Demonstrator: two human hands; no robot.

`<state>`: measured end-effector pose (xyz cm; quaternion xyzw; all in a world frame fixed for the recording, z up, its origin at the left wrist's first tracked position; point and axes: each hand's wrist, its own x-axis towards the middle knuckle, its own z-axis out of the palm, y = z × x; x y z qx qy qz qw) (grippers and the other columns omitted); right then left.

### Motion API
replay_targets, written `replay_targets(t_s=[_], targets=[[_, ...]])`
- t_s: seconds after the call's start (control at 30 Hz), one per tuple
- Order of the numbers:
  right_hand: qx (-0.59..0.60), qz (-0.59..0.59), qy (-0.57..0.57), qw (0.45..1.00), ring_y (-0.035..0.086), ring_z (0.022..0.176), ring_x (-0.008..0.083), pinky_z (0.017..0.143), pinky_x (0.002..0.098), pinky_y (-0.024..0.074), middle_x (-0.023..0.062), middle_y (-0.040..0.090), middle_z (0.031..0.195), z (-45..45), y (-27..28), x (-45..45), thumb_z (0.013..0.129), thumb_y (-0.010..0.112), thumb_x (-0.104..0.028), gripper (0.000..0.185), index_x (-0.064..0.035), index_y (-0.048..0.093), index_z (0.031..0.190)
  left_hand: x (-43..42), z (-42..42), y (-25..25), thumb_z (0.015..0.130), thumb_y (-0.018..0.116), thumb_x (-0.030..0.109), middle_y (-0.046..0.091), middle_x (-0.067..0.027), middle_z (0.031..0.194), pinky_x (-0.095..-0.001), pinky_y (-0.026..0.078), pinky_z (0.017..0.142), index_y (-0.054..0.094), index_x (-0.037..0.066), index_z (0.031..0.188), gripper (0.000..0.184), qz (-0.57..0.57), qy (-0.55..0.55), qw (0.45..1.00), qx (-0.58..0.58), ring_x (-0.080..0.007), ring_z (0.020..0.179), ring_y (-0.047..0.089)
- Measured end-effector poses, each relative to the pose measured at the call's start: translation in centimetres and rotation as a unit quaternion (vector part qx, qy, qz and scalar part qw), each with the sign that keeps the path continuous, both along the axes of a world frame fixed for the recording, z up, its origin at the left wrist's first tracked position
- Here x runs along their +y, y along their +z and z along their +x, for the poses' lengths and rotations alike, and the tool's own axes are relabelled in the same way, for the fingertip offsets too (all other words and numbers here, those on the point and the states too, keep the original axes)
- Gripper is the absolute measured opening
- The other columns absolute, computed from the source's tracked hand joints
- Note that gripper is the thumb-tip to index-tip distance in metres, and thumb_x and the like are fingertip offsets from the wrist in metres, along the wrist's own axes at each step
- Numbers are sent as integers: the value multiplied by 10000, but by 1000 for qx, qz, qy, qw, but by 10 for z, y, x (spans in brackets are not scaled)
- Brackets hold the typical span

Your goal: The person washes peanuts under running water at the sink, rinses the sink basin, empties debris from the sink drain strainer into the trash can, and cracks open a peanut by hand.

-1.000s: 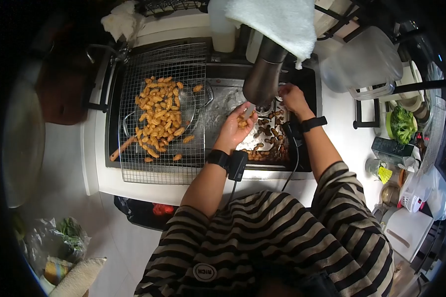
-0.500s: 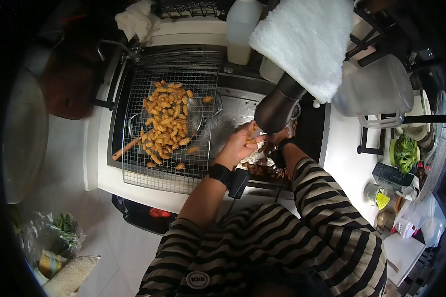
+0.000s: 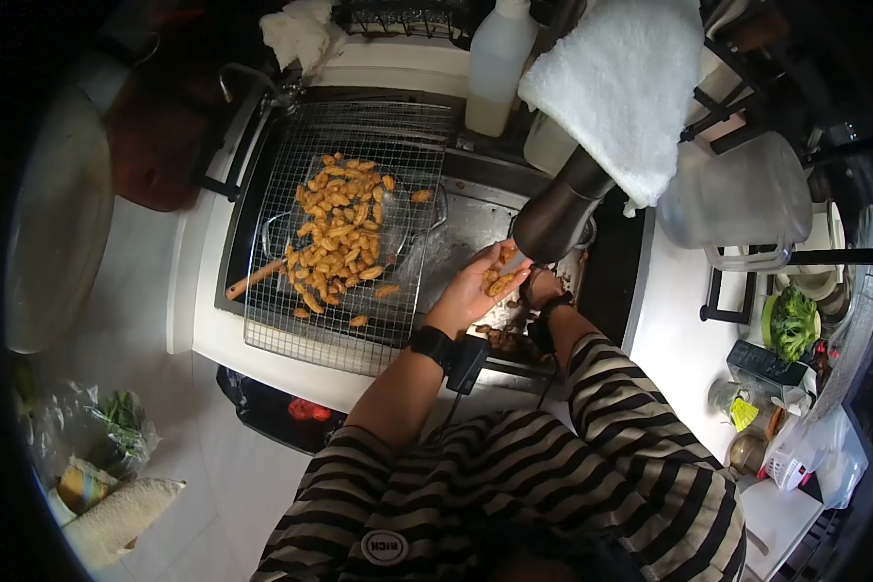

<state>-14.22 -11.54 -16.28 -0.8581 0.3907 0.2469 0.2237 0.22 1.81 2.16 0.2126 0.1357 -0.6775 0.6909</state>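
Your right hand (image 3: 545,287) had come in from the far right side of the sink (image 3: 470,194) to a spot just beside your left hand (image 3: 470,293), nearer to your body. Closest to you, the striped shirt (image 3: 514,475) covered your upper arms, and a black wristband (image 3: 431,344) circled your left wrist. Your left palm faced up, its fingers open and loosely cupped under a few unshelled peanuts (image 3: 501,283). Your right hand's fingertips were hidden, so whether they gripped anything could not be told. Small brown pieces (image 3: 500,339) lay in the sink below your hands. To the left, a wire rack (image 3: 310,351) bore a pile of peanuts (image 3: 339,233), with a wooden handle (image 3: 254,279) beneath its mesh. Beyond your hands stood a dark faucet (image 3: 565,206) under a white cloth (image 3: 623,97), and farther back, a translucent plastic jug (image 3: 501,73).
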Motion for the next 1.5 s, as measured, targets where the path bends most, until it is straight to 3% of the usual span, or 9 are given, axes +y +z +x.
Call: replay_targets(t_s=[0.13, 0.27, 0.33, 0.5, 0.63, 0.9, 1.27, 1.4, 1.5], targets=[[-216, 11, -101, 971, 604, 743, 256, 635, 346, 481, 137, 621, 890, 8, 51, 2, 777, 545, -148, 127, -28, 563, 814, 4, 5, -2, 923, 407, 239, 509, -149, 1140, -397, 390, 959, 489, -19, 1083, 314, 1, 23, 999, 49, -262, 1096, 480], [-488, 401, -459, 625, 465, 580, 72, 505, 199, 377, -2, 529, 728, 28, 140, 12, 801, 499, -73, 29, -77, 526, 794, 2, 3, -19, 918, 385, 242, 484, -226, 1167, -431, 386, 964, 433, -47, 1136, 366, 14, 69, 996, 51, -331, 1105, 477], [-548, 376, -425, 614, 483, 588, 93, 535, 208, 394, 10, 532, 748, 39, 168, 25, 796, 484, -46, 66, -51, 536, 837, -1, -2, -15, 917, 386, 254, 490, -216, 1165, -441, 373, 973, 438, -41, 1132, 369, 25, 85, 996, 28, -335, 1104, 476], [-592, -10, -135, 794, 555, 735, 131, 639, 263, 439, 52, 602, 815, 64, 156, 53, 821, 536, -131, 183, 7, 591, 928, -13, -12, -17, 909, 383, 232, 589, -51, 1046, -319, 410, 891, 560, 80, 1048, 271, -20, 104, 994, -19, -182, 997, 543], [-527, 110, -233, 810, 471, 945, 338, 838, 376, 381, 189, 509, 991, 72, 169, 59, 762, 550, -131, 257, -6, 575, 984, -18, -12, -18, 907, 381, 222, 592, -46, 1025, -318, 419, 871, 562, 76, 1008, 254, -17, 76, 996, -38, -182, 966, 549], [-532, -261, -153, 791, 519, 949, 401, 855, 410, 399, 261, 547, 1029, 82, 201, 108, 861, 483, -203, 270, 5, 576, 1006, -11, -13, -6, 911, 361, 287, 585, -86, 963, -301, 415, 874, 551, 56, 976, 306, -67, 70, 989, -109, -208, 949, 548], [-581, -19, -255, 773, 506, 1006, 412, 881, 395, 409, 264, 549, 1042, 75, 208, 97, 779, 472, -133, 292, 41, 564, 995, -19, -1, -5, 916, 381, 239, 595, -40, 901, -280, 462, 761, 561, 96, 951, 233, 22, 40, 983, -178, -172, 847, 571], [-380, 166, -377, 828, 485, 1043, 399, 901, 392, 394, 266, 530, 1073, 77, 257, 62, 793, 467, -143, 271, 50, 590, 938, -25, -18, 18, 919, 390, 236, 593, -45, 926, -300, 455, 785, 563, 91, 973, 232, 44, 62, 993, -94, -176, 861, 569], [-522, -44, -281, 804, 498, 1014, 385, 864, 402, 398, 254, 519, 1074, 83, 217, 94, 799, 460, -151, 245, 32, 596, 888, -20, 6, 15, 921, 371, 286, 589, -51, 914, -318, 453, 780, 550, 87, 953, 270, -15, -7, 990, -138, -184, 842, 565]])
